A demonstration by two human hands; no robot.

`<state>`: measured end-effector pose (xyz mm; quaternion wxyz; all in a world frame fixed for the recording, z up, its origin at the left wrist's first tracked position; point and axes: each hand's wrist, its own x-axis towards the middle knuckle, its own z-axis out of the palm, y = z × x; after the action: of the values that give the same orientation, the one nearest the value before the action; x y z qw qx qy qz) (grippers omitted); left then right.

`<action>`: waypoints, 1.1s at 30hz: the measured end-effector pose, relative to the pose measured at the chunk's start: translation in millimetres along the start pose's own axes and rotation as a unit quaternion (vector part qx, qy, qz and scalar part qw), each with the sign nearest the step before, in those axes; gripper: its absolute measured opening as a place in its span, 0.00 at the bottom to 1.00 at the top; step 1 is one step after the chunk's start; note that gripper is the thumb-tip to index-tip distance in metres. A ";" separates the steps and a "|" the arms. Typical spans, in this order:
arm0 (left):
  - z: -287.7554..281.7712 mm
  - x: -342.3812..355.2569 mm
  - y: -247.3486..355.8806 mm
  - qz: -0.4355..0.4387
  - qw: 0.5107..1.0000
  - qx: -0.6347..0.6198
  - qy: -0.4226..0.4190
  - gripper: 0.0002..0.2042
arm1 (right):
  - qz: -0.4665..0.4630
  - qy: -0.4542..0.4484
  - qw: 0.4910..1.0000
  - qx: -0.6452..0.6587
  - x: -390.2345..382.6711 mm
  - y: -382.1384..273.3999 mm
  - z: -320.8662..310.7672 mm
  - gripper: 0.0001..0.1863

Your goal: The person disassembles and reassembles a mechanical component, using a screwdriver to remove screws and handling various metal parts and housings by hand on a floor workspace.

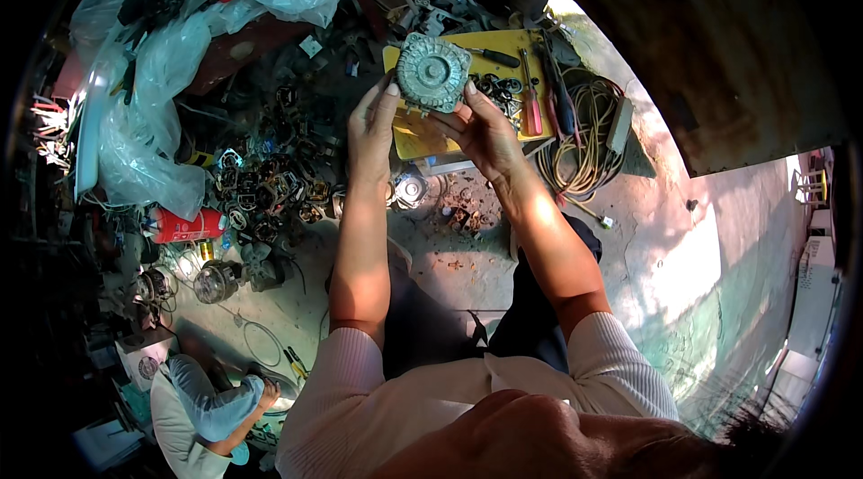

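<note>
Up over a small yellow tabletop (415, 145) I hold a round, ribbed grey metal cover (433, 71), which looks like a motor end housing. My left hand (370, 131) grips its left edge, thumb on the near face. On the opposite edge, my right hand (486, 131) is closed round the lower right rim, with the thumb pressed on it. Beside the cover on the tabletop lie a black-handled screwdriver (497, 57), a red-handled screwdriver (533, 116) and a cluster of small dark parts (500, 91). The fingertips behind the cover are hidden.
A coil of cable (575, 169) lies right of the tabletop. Dismantled metal parts (270, 182) are heaped to the left, near a red cylinder (186, 225) and clear plastic sheeting (144, 151). Another person (211, 403) sits at lower left. A large brown panel (719, 48) stands upper right.
</note>
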<state>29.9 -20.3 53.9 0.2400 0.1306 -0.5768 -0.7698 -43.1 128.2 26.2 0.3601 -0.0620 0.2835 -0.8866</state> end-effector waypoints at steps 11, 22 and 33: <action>-0.5 -0.5 3.0 -0.010 1.000 0.011 0.013 0.22 | -0.002 -0.002 1.000 0.012 0.9 2.1 0.1 0.20; -9.1 2.7 -0.4 -0.045 0.999 -0.010 -0.005 0.29 | -0.009 -0.009 1.000 0.010 1.0 4.8 2.3 0.18; -6.1 0.6 2.4 -0.002 1.000 0.009 0.005 0.22 | -0.024 0.002 0.998 -0.052 -2.3 6.9 1.1 0.19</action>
<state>32.8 -26.2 54.4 0.2404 0.1380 -0.5823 -0.7643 -36.9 125.3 23.6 0.3346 -0.0860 0.3285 -0.8791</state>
